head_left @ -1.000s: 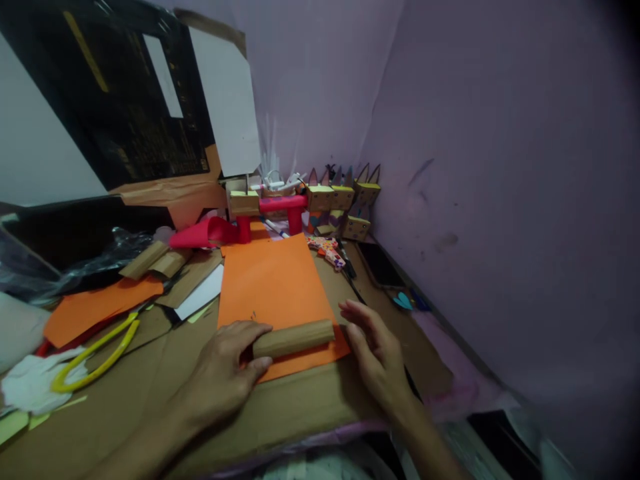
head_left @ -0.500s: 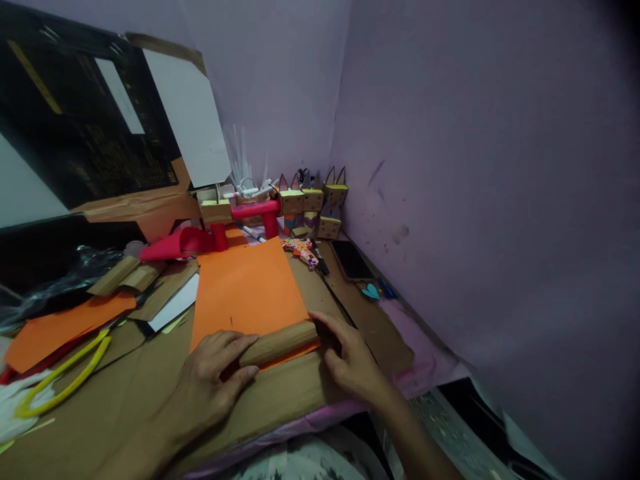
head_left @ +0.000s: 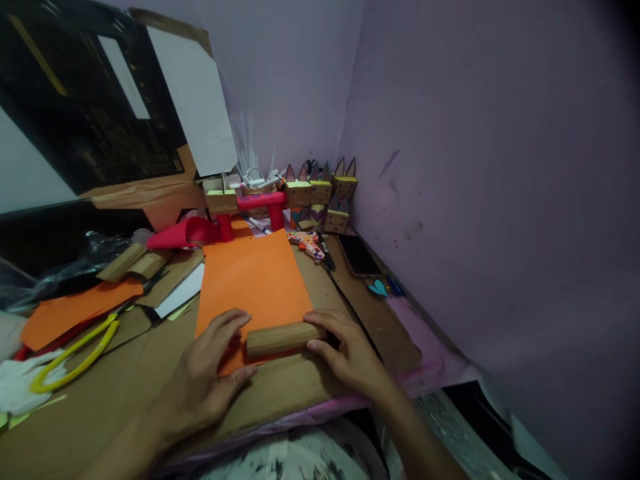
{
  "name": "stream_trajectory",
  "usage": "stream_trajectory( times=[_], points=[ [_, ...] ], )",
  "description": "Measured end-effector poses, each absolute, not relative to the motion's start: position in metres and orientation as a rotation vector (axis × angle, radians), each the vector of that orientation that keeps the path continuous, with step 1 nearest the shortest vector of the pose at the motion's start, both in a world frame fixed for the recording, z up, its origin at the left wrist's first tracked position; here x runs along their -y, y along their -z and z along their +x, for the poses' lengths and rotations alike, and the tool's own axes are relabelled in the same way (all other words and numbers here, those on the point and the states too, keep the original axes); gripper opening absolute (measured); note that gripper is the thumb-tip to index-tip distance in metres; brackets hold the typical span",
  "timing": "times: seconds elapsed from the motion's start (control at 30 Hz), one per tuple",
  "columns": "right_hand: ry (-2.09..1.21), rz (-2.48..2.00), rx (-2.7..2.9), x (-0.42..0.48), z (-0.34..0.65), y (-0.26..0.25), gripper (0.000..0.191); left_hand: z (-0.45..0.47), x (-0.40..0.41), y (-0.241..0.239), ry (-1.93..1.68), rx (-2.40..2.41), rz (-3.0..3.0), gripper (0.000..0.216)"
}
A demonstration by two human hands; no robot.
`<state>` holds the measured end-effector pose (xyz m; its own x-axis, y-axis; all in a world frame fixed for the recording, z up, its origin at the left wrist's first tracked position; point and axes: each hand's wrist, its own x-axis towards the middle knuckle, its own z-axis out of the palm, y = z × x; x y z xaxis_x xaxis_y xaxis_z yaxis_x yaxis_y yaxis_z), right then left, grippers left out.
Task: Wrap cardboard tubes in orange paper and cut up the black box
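A brown cardboard tube (head_left: 283,339) lies across the near edge of an orange paper sheet (head_left: 255,277). My right hand (head_left: 345,347) grips the tube's right end between thumb and fingers. At the left, my left hand (head_left: 213,367) is open around the sheet's near corner, its thumb and fingers apart. A small gap shows between that hand and the tube's left end. Both rest over the brown cardboard (head_left: 280,390) that covers the table's front.
Yellow-handled scissors (head_left: 103,340) and orange scraps (head_left: 80,310) lie at left. Behind the sheet are pink rolled paper (head_left: 193,233), cardboard cat-eared boxes (head_left: 299,192) and a patterned glue gun (head_left: 313,247). A phone (head_left: 359,255) lies near the right wall.
My left hand has let go of the tube and spread open beside it. My right fingers have closed over the tube's right end. The view has shifted slightly.
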<state>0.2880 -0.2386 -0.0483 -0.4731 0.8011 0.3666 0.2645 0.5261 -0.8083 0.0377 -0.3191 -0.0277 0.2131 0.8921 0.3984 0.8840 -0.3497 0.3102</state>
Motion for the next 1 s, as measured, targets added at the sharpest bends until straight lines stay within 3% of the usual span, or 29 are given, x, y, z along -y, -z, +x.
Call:
stream_trajectory(
  times=[0.2, 0.43, 0.83, 1.0],
  points=[
    [-0.85, -0.874, 2.089, 0.237, 0.289, 0.043, 0.03, 0.037, 0.336, 0.022, -0.791, -1.676, 2.72, 0.016],
    [-0.791, -0.858, 2.228, 0.226, 0.292, 0.038, 0.03, 0.04, 0.334, 0.016, -0.319, -1.634, 3.022, 0.034],
    [-0.691, -0.812, 2.329, 0.22, 0.291, 0.038, 0.031, 0.039, 0.332, 0.027, 0.032, -1.662, 2.831, 0.049],
    [-0.7, -0.818, 2.331, 0.218, 0.29, 0.036, 0.031, 0.068, 0.322, 0.01, 0.576, -1.871, 2.656, 0.052]
  ],
)
